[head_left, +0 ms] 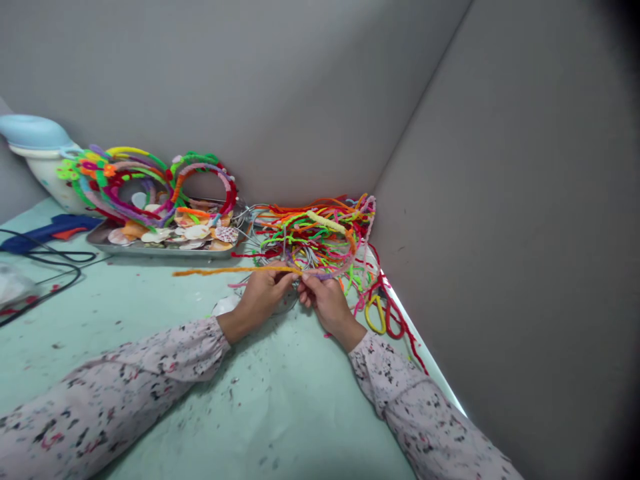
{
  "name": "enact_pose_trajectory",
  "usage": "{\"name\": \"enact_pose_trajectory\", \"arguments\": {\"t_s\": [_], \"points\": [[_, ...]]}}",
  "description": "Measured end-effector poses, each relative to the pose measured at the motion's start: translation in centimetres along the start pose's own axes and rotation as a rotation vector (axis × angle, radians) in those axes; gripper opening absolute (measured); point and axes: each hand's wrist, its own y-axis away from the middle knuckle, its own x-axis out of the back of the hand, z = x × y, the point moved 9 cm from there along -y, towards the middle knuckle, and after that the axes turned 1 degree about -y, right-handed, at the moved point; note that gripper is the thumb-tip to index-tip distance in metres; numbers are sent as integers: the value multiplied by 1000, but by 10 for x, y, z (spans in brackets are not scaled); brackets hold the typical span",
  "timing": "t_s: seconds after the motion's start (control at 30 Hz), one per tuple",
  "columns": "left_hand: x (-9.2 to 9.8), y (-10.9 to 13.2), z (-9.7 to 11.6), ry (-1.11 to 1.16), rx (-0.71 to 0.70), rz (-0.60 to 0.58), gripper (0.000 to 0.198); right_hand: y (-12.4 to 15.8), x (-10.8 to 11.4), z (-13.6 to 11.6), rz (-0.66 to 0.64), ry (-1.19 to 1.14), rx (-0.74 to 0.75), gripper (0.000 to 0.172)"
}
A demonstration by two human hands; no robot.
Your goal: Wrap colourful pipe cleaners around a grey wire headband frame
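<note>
My left hand [261, 293] is closed in a pinch on an orange pipe cleaner [215, 271], whose loose end sticks out straight to the left. Close beside it, my right hand [327, 305] grips a curved headband [346, 265] wrapped in pink, purple and orange pipe cleaner. The orange strand meets the headband between my fingertips; the exact joint is hidden by them. Just behind both hands lies a tangled heap of coloured pipe cleaners [320, 230], with bare grey wire hoops [257, 223] at its left.
A metal tray [165, 251] holds shells, with finished wrapped headbands [130, 167] on top. Left of it are a blue glue gun [47, 232], its black cord [75, 267] and a blue-lidded white bin [45, 160]. Yellow-handled scissors [375, 315] lie right, near grey panels [500, 220].
</note>
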Motion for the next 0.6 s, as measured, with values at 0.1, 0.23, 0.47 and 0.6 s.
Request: {"name": "enact_pose_trajectory", "arguments": {"t_s": [0.1, 0.23, 0.47, 0.6], "points": [[-1, 0, -1, 2, 17, 0, 23, 0, 1, -1, 22, 27, -6, 22], [2, 1, 3, 34, -17, 16, 18, 0, 2, -1, 43, 25, 0, 20], [-1, 1, 5, 189, -53, -24, 17, 0, 5, 1, 59, 6, -1, 20], [2, 2, 10, 124, -68, 4, 16, 0, 4, -2, 50, 38, 20, 21]]}}
